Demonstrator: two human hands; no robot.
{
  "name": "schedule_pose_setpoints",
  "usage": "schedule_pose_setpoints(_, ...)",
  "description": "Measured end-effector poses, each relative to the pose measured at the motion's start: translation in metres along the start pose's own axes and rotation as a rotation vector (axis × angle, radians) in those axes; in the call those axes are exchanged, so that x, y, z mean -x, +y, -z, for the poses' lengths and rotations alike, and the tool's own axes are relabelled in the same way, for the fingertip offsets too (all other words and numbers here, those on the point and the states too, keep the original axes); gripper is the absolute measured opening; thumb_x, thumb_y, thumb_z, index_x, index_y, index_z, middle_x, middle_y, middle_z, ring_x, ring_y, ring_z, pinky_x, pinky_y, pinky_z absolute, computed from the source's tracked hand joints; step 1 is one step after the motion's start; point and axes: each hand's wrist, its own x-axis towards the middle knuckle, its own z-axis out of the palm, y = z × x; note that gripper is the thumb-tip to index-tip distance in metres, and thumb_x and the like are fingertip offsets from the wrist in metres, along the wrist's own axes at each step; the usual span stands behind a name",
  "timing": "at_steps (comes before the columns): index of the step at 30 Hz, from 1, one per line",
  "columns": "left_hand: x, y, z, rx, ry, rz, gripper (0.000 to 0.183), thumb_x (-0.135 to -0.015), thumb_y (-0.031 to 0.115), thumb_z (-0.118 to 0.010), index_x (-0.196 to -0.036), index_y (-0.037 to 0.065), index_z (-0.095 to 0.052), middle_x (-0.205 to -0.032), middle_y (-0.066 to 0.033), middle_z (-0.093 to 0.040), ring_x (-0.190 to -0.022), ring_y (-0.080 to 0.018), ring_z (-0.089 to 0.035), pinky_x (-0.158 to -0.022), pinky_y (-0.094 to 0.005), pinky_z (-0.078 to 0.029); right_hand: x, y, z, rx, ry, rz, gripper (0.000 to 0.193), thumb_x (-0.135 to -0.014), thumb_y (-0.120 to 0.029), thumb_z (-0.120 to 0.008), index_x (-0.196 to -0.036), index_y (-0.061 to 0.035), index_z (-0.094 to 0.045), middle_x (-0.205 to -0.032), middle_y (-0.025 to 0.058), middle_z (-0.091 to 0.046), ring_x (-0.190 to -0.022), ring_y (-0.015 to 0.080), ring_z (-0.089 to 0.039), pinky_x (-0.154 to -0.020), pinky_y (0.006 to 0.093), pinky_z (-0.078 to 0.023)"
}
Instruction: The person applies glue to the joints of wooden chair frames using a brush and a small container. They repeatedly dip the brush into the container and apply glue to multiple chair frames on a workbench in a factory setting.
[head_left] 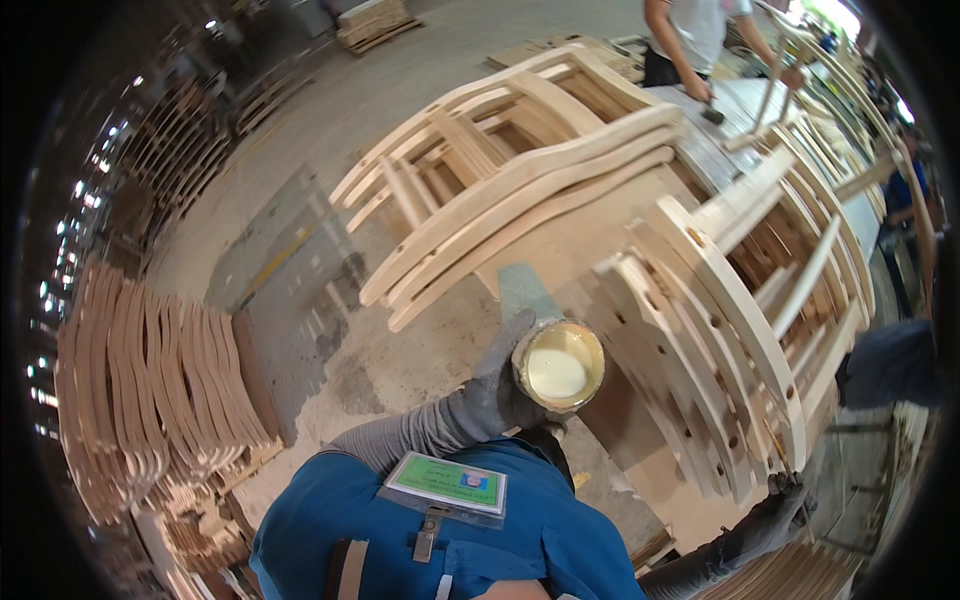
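My left hand, in a grey glove, is wrapped round a round cup in front of my chest. Pale cream liquid fills part of the cup, and its inner wall is smeared. To the lower right, my gloved right hand is closed on a thin stick-like tool, whose exact kind I cannot make out. This thin tool points up at the near end of a stack of wooden frames. Drilled holes show along the curved rails of these frames.
Another stack of slatted wooden frames stands ahead. Many curved wooden pieces are piled at left. At the far right a co-worker holds a hammer over a grey table. Another person is at the right edge.
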Motion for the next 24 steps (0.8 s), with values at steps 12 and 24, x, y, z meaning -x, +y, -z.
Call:
schedule_pose_setpoints(12, 0.134, 0.127, 0.091, 0.084, 0.303, -0.304, 0.058, -0.091, 0.054, -0.036, -0.126, 0.009, -0.045, -0.125, -0.0138, -0.049, -0.115, -0.0291, -0.050, -0.095, -0.0514, -0.043, 0.119, -0.025, -0.220, -0.082, -0.342, -0.091, 0.009, -0.087, -0.006, -0.051, -0.089, 0.0022, -0.055, -0.073, 0.0122, -0.060, -0.058, 0.0168, -0.059, -0.059, 0.0281, -0.050)
schedule_pose_setpoints(24, 0.259, 0.258, 0.188, 0.143, 0.347, -0.604, 0.066, -0.089, 0.057, -0.037, -0.130, 0.006, -0.039, -0.125, -0.0205, -0.046, -0.112, -0.0340, -0.049, -0.095, -0.0490, -0.043, 0.281, -0.051, -0.380, -0.204, -0.567, -0.186, 0.007, -0.082, 0.003, -0.056, -0.089, 0.0021, -0.056, -0.090, 0.0158, -0.062, -0.073, 0.0214, -0.064, -0.067, 0.0328, -0.056)
